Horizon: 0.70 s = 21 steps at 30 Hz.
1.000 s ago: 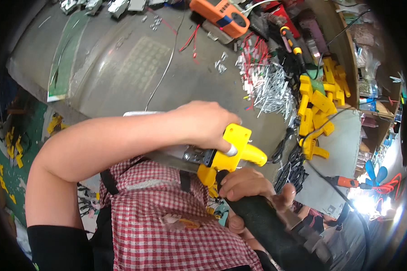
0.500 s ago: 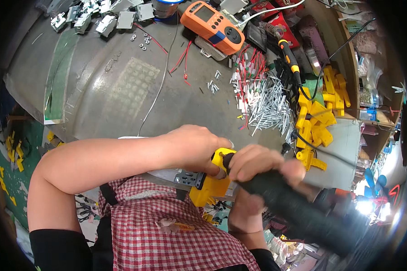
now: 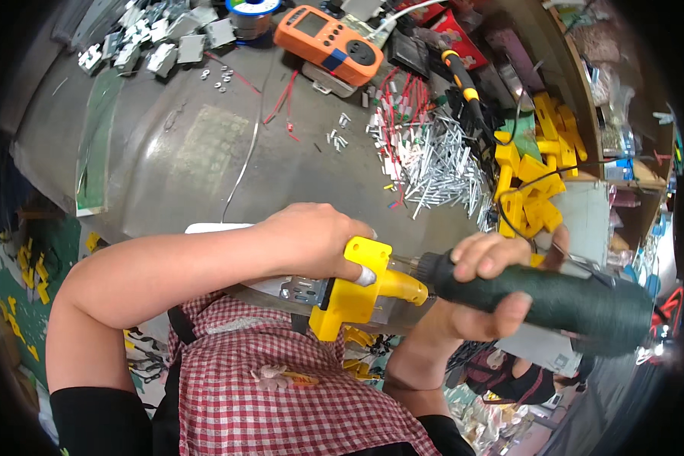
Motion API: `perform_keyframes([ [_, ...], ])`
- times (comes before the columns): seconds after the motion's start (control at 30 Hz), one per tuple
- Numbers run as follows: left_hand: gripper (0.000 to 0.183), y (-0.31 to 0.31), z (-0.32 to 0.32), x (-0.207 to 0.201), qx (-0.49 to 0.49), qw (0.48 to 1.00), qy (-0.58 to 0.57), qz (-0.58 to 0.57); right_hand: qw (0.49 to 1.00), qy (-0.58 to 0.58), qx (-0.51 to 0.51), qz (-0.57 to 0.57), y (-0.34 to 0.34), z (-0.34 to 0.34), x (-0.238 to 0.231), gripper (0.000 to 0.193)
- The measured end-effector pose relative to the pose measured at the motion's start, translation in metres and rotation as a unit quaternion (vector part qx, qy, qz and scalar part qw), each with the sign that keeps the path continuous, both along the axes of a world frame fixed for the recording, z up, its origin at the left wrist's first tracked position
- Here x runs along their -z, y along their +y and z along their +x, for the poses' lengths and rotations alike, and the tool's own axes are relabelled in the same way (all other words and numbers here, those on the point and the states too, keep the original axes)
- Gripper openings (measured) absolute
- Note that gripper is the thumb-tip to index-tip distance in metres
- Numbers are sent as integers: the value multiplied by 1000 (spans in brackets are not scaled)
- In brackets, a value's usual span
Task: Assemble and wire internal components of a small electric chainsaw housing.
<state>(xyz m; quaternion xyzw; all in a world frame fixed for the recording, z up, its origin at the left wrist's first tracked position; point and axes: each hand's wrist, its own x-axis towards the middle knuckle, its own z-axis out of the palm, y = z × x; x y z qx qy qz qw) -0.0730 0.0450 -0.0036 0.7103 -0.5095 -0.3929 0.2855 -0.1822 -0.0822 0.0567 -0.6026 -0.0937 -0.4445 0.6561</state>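
My left hand [image 3: 315,239] grips a yellow plastic housing [image 3: 349,300], thumb pressed on its face, at the near edge of the bench. The housing has a flat body and a rounded handle-like stub pointing right. A dark plate with a perforated metal bracket [image 3: 304,290] adjoins its left side, partly under my forearm. My right hand [image 3: 490,277] is closed around a dark green electric screwdriver [image 3: 570,300], held almost level. The driver's nose and thin bit point left toward the housing, just above the stub; whether the bit touches it I cannot tell.
Loose screws [image 3: 448,167] are heaped on the metal bench [image 3: 311,178] beside red wires. Beyond lie an orange meter [image 3: 328,44], a solder spool [image 3: 252,19] and grey modules [image 3: 159,57]. More yellow parts [image 3: 536,201] and a soldering iron [image 3: 461,76] are at the right.
The screwdriver has swung up from a downward slant to nearly level. The yellow housing has turned, so its broad face and stub show more. The whole view has shifted slightly.
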Motion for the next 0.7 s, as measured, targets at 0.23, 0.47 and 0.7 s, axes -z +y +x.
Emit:
perform_keyframes([
  [0.23, 57, 0, 7, 1, 10, 1000, 12, 9, 995, 76, -51, -39, -7, 2, 35, 67],
  [0.47, 56, -7, 7, -1, 21, 1000, 5, -4, 990, 87, -108, 8, -20, 2, 43, 69],
  [0.7, 57, -6, 4, -8, 28, 999, -23, 12, 994, 103, -28, -13, -8, -5, 38, 74],
])
